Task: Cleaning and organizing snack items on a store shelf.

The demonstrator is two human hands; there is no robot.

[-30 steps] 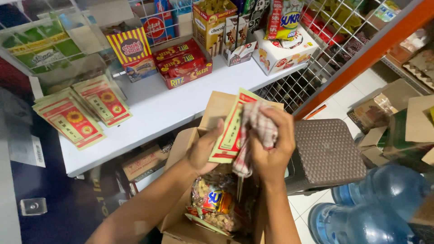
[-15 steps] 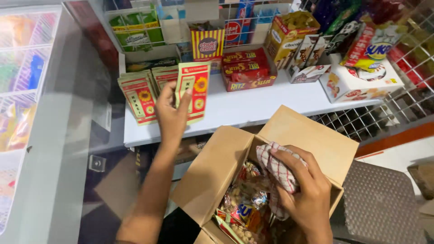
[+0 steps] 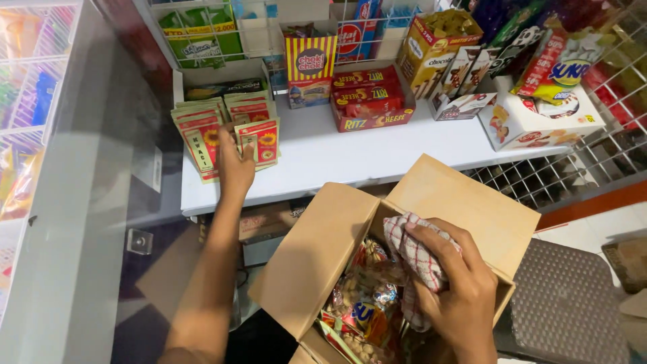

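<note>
Here, left hand (image 3: pixel 236 165) flat on sunflower-print packets (image 3: pixel 259 140), right hand (image 3: pixel 453 286) clutching checked cloth (image 3: pixel 411 253)

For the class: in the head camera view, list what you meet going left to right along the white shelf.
Stacked sunflower-seed packets under the left hand → striped yellow-and-red snack box → red cracker boxes → yellow chocolate box → white carton.

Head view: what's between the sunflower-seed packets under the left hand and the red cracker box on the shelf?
Bare white shelf separates the sunflower-seed packets from the red cracker box, head view.
</note>
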